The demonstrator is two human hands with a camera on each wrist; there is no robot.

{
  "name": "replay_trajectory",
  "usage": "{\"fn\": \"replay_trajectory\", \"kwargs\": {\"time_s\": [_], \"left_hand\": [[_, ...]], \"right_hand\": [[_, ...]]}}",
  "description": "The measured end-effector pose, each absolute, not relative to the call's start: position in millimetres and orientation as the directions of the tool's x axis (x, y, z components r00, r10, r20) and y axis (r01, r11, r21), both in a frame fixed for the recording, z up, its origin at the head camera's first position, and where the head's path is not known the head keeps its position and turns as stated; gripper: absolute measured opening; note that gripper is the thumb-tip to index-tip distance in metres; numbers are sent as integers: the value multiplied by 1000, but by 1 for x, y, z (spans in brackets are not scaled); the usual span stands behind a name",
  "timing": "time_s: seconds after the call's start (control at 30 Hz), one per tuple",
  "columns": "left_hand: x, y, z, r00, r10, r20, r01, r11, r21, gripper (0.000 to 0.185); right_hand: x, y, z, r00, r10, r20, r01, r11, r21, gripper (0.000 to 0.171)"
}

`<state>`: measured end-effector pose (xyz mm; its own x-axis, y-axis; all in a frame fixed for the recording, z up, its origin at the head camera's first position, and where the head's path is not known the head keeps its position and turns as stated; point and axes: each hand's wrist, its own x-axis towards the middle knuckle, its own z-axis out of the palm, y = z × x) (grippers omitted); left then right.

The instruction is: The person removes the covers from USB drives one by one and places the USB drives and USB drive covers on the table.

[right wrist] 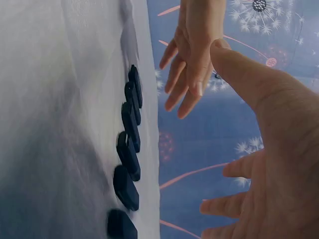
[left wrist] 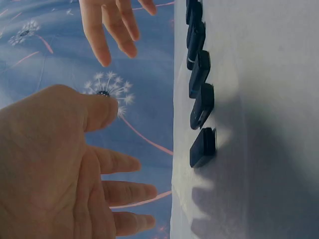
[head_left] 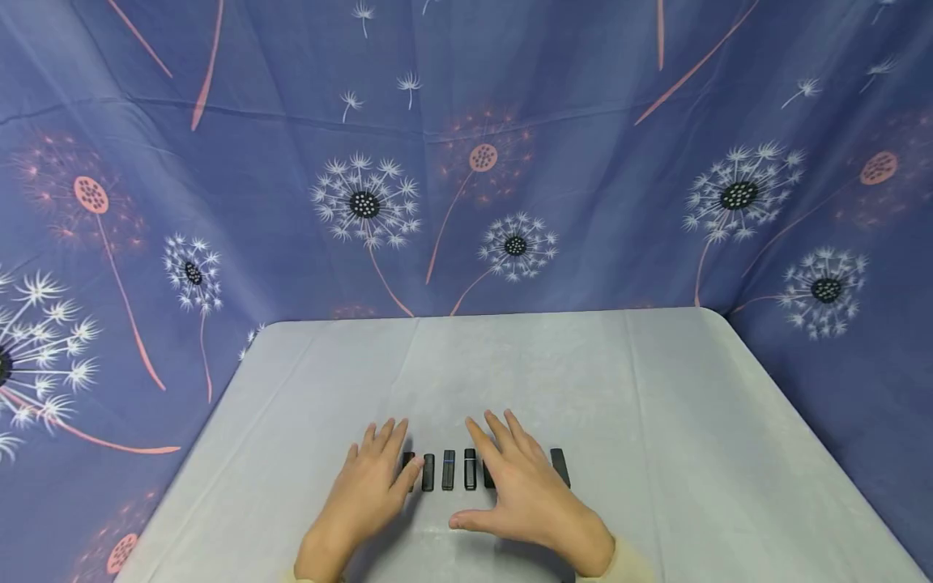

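Observation:
Several small black USB flash drives stand side by side in a row across the white-covered table; one near the middle (head_left: 448,470) has a thin blue line, and its neighbour (head_left: 470,470) a pale band. My left hand (head_left: 364,494) hovers at the row's left end with fingers spread, partly covering the leftmost drive (head_left: 408,461). Over the right part of the row is my right hand (head_left: 528,494), fingers apart and thumb out, hiding part of it. The rightmost drive (head_left: 560,467) shows beyond that hand. In both wrist views the hands hold nothing and stay above the drives.
A pale cloth covers the table (head_left: 700,453), with light creases running through it. Behind and at both sides hangs a blue curtain (head_left: 598,202) printed with dandelions. The table's far edge meets the curtain.

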<state>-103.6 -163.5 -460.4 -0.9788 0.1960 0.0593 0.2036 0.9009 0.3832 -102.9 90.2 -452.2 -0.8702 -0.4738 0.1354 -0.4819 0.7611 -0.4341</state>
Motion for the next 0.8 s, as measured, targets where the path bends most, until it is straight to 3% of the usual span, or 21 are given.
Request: {"fn": "replay_trajectory", "kwargs": {"time_s": [0.3, 0.8], "left_hand": [[-105, -175, -459, -972, 184, 146, 226, 902, 368, 49], [-104, -191, -454, -994, 99, 55, 113, 899, 423, 49]], "right_hand": [[-108, 74, -458, -846, -516, 131, -517, 739, -431, 117], [-109, 49, -456, -805, -583, 110, -574, 717, -397, 114]]}}
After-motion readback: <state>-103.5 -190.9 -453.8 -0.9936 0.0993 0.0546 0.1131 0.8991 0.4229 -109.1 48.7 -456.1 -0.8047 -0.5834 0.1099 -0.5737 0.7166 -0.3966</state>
